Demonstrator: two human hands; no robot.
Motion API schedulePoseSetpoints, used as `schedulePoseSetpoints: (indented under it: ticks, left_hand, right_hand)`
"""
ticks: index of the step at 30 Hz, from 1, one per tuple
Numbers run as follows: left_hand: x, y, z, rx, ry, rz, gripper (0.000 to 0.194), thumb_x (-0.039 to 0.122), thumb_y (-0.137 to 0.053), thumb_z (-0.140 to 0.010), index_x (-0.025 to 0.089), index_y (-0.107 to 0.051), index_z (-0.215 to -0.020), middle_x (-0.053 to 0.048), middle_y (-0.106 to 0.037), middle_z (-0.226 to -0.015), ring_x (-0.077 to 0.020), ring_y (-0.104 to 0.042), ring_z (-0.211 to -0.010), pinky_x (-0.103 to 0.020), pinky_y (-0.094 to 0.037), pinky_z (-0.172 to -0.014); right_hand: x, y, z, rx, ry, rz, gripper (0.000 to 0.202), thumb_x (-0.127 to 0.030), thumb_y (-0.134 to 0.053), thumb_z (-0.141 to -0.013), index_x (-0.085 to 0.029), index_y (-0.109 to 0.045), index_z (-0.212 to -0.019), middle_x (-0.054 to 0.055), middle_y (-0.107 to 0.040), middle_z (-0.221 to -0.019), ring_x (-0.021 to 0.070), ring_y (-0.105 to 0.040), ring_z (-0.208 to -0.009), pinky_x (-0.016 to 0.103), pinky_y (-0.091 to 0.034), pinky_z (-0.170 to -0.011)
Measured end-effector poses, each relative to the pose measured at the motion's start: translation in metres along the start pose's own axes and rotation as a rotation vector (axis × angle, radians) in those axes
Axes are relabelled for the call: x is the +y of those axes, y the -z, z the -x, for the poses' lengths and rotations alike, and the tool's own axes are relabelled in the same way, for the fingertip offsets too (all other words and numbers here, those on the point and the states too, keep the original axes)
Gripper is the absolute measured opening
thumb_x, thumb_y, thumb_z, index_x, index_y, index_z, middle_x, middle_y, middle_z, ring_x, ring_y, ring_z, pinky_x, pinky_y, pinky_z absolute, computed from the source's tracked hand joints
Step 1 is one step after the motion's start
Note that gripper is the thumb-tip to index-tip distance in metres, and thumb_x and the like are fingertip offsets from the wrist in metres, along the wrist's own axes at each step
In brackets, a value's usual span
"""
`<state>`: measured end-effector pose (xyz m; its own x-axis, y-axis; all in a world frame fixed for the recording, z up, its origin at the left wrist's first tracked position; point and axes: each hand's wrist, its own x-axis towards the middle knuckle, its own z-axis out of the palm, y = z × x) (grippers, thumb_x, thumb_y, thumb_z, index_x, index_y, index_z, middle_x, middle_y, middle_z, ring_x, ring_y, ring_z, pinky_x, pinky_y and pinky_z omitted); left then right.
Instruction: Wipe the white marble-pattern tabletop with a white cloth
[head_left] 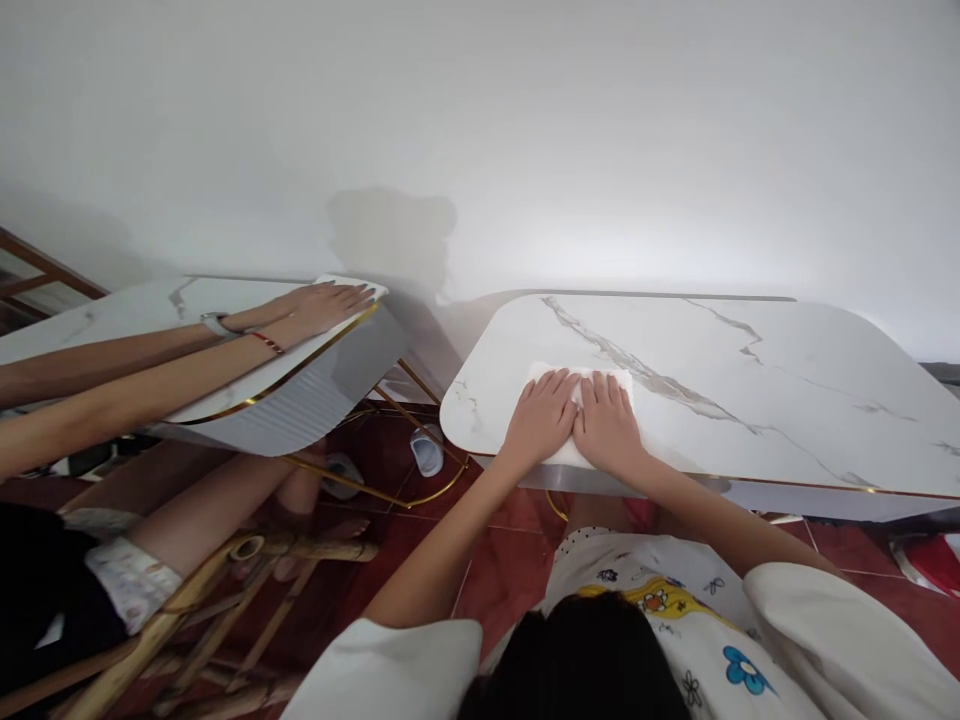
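A thin white wipe, either paper or cloth, lies spread near the front left of a white marble-patterned table. My left hand rests flat on the wipe's left part, fingers stretched toward the wall. Beside it, my right hand presses flat on the right part, the thumbs meeting in the middle. Neither hand grips anything. The wipe's middle is hidden under my palms.
At left, a co-worker's hands lie on another white wipe upon a similar marble table. A bamboo chair stands below, with pale slippers on the red tiled floor. A white wall rises behind both tables.
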<state>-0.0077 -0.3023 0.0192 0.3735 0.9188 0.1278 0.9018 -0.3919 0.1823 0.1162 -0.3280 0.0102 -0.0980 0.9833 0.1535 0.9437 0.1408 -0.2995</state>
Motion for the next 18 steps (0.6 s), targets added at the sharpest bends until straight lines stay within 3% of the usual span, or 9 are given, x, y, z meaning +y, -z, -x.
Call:
schedulePoseSetpoints:
  ticks: [6, 13, 18]
  left_hand:
    - [0.009, 0.000, 0.016, 0.015, 0.050, 0.017, 0.054, 0.023, -0.028, -0.094, 0.021, -0.043, -0.147, -0.003, -0.042, -0.156, -0.0216, -0.034, -0.146, -0.045, -0.027, -0.120]
    - [0.030, -0.010, 0.013, 0.048, 0.080, 0.030, 0.053, 0.026, -0.031, -0.094, 0.024, -0.046, -0.144, -0.005, -0.043, -0.155, -0.0246, -0.036, -0.144, -0.048, -0.030, -0.119]
    - [0.040, -0.012, 0.005, 0.050, 0.070, 0.036, 0.052, 0.025, -0.032, -0.092, 0.024, -0.047, -0.142, -0.005, -0.046, -0.153, -0.0255, -0.038, -0.143, -0.049, -0.029, -0.119]
  right_hand:
    - [0.000, 0.004, 0.015, -0.027, 0.037, -0.015, 0.057, -0.025, -0.031, -0.097, -0.006, -0.037, -0.150, 0.016, -0.031, -0.160, 0.0337, -0.024, -0.149, 0.050, -0.022, -0.120]
    - [0.023, 0.007, 0.020, -0.029, 0.055, 0.026, 0.056, -0.026, -0.029, -0.097, -0.013, -0.039, -0.150, 0.012, -0.033, -0.160, 0.0304, -0.027, -0.148, 0.048, -0.025, -0.119]
    - [0.037, 0.010, 0.018, -0.024, 0.109, 0.072, 0.056, -0.026, -0.028, -0.097, -0.010, -0.040, -0.149, 0.015, -0.035, -0.159, 0.0327, -0.029, -0.147, 0.049, -0.025, -0.117]
